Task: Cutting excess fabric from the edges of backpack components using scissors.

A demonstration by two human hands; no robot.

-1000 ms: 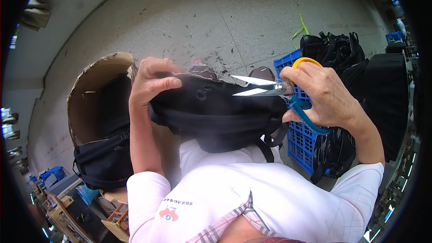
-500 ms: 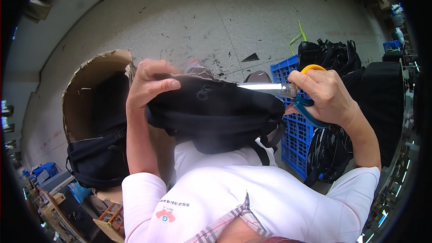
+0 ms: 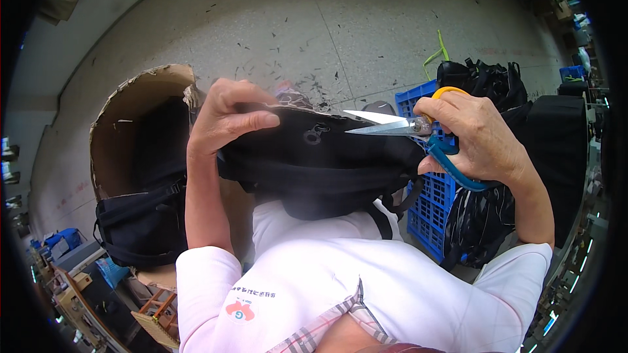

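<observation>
A black fabric bag [image 3: 314,176] with straps lies across my lap, its raw upper edge raised. My left hand [image 3: 233,116] pinches that edge between thumb and fingers near its left end. In my right hand [image 3: 481,134] are scissors [image 3: 386,128] with one yellow and one teal handle loop. The silver blades are parted and point left, beside the right part of the edge. Whether fabric lies between them I cannot tell. A small dark metal or plastic fitting [image 3: 314,136] shows on the bag below the edge.
To the left stands an open cardboard box [image 3: 108,134] with black material inside; another black bag [image 3: 140,229] rests at its near side. On the right, a blue plastic crate [image 3: 428,199] has black bags [image 3: 481,85] around it. Dark scraps litter the floor [image 3: 261,26].
The scissor blades have gone from closed to parted. My left hand and the bag's edge have shifted slightly right, and the dark triangular piece near the crate no longer shows.
</observation>
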